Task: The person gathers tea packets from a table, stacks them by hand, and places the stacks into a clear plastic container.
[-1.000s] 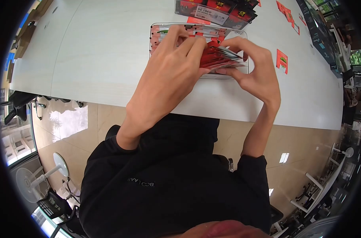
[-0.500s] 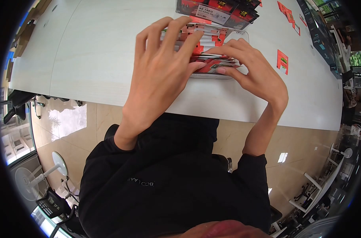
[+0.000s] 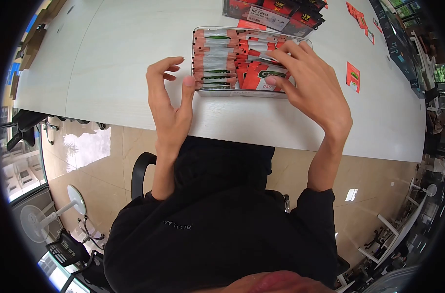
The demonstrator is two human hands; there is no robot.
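A clear plastic tray (image 3: 213,93) near the table's front edge holds rows of upright sachets. Pale pink and white sachets (image 3: 214,51) fill its left side. Red and white ones stand to the right, and one red sachet (image 3: 254,77) leans with its printed front facing me. My right hand (image 3: 313,80) reaches in from the right, thumb on that red sachet's face and fingers behind it, pinching it; whether others are in the pinch is hidden. Just off the tray's left end, my left hand (image 3: 171,95) is open, thumb and fingers apart, holding nothing.
Behind the tray stands another clear tray (image 3: 269,20) with black and red packs and a white label. A loose red sachet (image 3: 353,77) lies to the right, with several more (image 3: 360,19) farther back. A long dark box (image 3: 396,49) runs along the right edge.
My left hand has drawn back left and down, out of the tray, uncovering the pale sachets. My right hand stays at the red sachets, whose front one now shows its face more.
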